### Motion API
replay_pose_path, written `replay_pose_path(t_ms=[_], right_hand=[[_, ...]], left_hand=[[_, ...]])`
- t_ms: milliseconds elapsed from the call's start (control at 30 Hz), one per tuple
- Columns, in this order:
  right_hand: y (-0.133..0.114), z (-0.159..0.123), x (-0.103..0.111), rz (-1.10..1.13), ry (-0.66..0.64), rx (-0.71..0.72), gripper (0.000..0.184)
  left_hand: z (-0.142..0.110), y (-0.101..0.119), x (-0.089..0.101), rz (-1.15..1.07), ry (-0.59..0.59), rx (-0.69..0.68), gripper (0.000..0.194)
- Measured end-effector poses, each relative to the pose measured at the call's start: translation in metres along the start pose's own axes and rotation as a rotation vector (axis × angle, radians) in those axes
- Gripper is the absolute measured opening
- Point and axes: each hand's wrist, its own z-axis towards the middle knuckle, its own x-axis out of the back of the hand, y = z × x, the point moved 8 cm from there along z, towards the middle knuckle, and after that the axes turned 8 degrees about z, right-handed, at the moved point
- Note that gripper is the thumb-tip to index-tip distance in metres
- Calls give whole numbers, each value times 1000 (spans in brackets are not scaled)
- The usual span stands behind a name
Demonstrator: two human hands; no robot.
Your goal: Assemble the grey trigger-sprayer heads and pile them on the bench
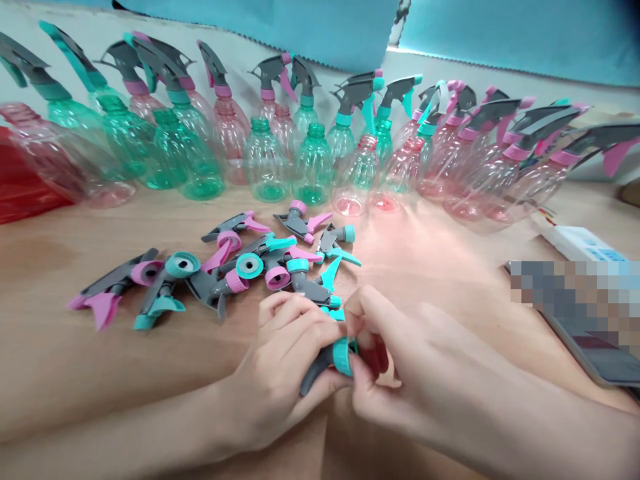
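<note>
Seen from the head, a grey spray head with a teal collar (342, 357) sits between the two hands, just in front of the loose heads: the left hand (295, 343) is curled around its grey body, and the right hand (373, 350) grips the collar between thumb and fingers. Bare worktop (430, 267) stretches from the loose spray heads (249, 265) to the phone (585, 347) and white box (585, 245) at right; a bottle row (316, 167) bounds the far side, with a red bag (25, 180) at its left end. Nine loose collars show, five pink and four teal; at least four green and three pink bottles stand open, while overlap hides the capped count. One phone lies flat.
</note>
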Motion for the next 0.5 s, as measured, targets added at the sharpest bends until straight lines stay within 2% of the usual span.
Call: replay_pose_path(t_ms=[133,300,500], right_hand=[[-11,-8,-2,-177,8,47,11],[-14,-12,-2,-261,13,58,12],[-3,-9,-8,-185,-93,31,12]], left_hand=[[1,6,0,24,7,-58,11],[0,9,0,34,5,-69,12],[-2,9,-1,-2,-35,-73,10]])
